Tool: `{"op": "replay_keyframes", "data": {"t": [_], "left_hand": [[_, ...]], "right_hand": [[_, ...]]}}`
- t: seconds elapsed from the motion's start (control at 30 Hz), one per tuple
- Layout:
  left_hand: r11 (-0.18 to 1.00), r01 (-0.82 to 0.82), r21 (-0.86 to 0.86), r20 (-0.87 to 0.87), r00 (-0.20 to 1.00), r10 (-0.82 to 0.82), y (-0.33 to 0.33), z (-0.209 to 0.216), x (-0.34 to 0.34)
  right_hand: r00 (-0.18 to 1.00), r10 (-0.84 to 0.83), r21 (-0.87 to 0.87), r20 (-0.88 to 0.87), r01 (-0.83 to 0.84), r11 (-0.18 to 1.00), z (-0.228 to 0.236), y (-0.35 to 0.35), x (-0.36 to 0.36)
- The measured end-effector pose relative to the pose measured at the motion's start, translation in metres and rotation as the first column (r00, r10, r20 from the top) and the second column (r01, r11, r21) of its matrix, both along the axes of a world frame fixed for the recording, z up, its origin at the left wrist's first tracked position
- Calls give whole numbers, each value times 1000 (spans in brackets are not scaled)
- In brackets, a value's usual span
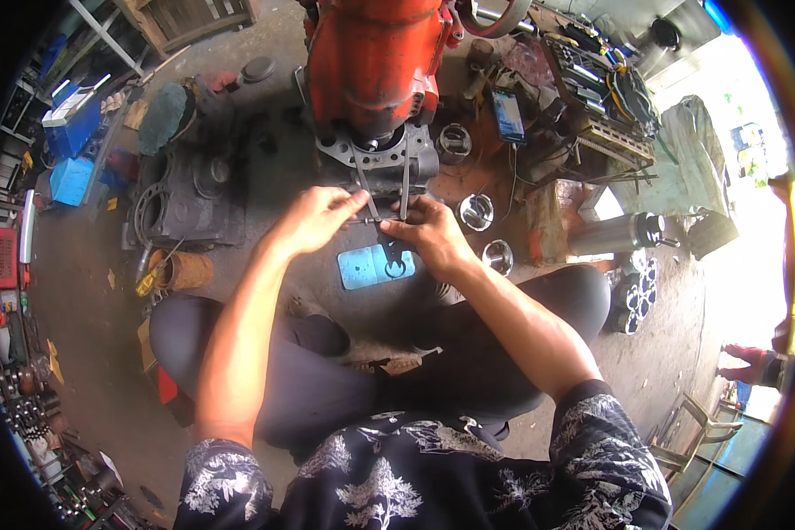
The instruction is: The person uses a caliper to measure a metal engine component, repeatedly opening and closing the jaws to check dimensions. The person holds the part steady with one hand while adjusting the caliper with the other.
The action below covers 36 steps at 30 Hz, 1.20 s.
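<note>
In front of me a large red engine housing stands over a grey metal block with a holed flange. Two narrow grey strips run down from the block toward my hands: a left strip and a right strip. My left hand is closed, its thumb and fingers pinching at the lower end of the left strip. At the right strip's lower end, my right hand is closed with thumb and fingertips together. A thin rod-like piece crosses between the fingertips; its exact shape is hard to make out.
Below my hands lies a light blue sheet with a dark ring-shaped piece on it. Several pistons, including one piston, stand to the right. An engine block and a rusty can sit left. A tool-covered bench is far right.
</note>
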<state>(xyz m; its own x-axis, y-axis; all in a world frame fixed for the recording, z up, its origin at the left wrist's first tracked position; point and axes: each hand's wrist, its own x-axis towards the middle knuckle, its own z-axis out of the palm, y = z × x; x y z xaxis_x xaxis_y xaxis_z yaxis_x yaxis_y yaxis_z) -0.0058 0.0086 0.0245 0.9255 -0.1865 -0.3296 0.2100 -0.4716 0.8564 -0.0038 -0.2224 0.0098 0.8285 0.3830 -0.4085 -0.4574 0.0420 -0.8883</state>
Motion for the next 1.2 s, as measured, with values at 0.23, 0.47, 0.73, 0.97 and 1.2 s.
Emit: {"op": "replay_keyframes", "data": {"t": [0.23,0.47,0.73,0.97,1.2], "left_hand": [[988,83,-127,-129,987,-99,-4,-23,6],[984,-2,-180,-136,990,-23,-8,-28,7],[971,-74,-226,-152,987,40,-8,-31,8],[972,-77,-221,-138,989,47,-7,-32,6],[972,-74,-224,-139,989,43,-6,-32,5]], "right_hand": [[999,-26,-8,23,26,1000,-9,6,9],[998,-41,-1,38,41,999,-8,12,16],[998,-52,-4,33,52,999,-15,20,20],[999,-45,-9,25,45,999,-14,22,19],[999,-48,20,12,48,999,-14,22,17]]}}
